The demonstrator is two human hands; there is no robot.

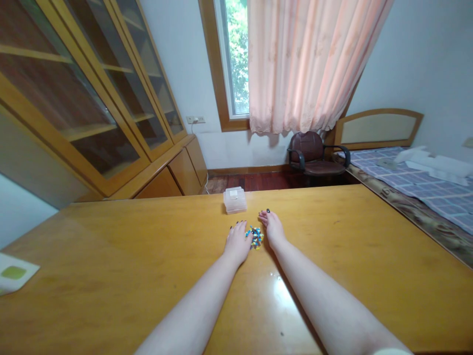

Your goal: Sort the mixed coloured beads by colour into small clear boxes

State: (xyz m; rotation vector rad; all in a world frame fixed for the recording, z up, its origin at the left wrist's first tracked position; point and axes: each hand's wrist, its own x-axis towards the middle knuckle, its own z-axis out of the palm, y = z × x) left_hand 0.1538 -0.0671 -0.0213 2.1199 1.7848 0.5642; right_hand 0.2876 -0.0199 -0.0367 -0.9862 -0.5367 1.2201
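Note:
A small pile of tiny blue, yellow, white and dark pieces point(255, 237) lies on the wooden table point(129, 256); their exact kind is too small to make out. My left hand point(237, 242) rests palm down at the pile's left edge, fingers stretched forward and thumb by the pieces. On the other side, my right hand point(274, 229) stands on its edge with fingers extended, its palm facing the pile. Neither hand shows anything held. Just beyond the pile sits a clear plastic box point(235, 201) with a white label on top.
A white card with a green patch point(15, 272) is at the left edge. Past the table stand a brown armchair point(314, 154) and a bed point(436, 182) with white foam-like pieces on it. A glass-door cabinet point(107, 108) lines the left wall.

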